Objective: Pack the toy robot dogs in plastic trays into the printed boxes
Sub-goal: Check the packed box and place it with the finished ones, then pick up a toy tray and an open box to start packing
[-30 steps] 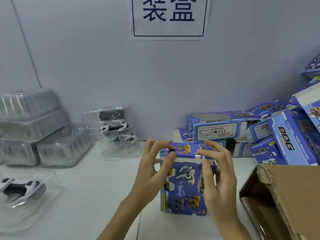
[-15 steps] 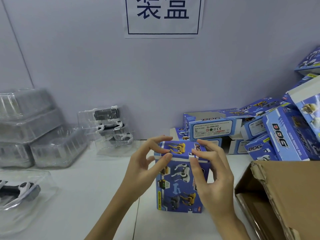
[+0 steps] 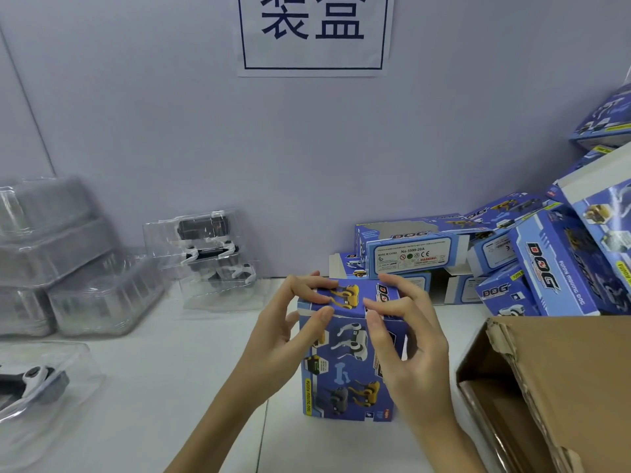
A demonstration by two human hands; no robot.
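Head view: stood upright near the white table's (image 3: 143, 387) front edge, a blue printed cardboard box (image 3: 345, 367) with pictured toy dogs, probably so its top flap could be closed. Left hand (image 3: 283, 343) half curled, thumb and fingertips pinching the flap's left corner. Right hand (image 3: 406, 339) likewise curled, fingers pressing and gripping the flap's right side. Clear plastic tray with a black-and-white robot dog (image 3: 34, 384) at the left edge; more printed boxes (image 3: 532, 268) piled at the back right; brown carton (image 3: 560, 380) at the right edge.
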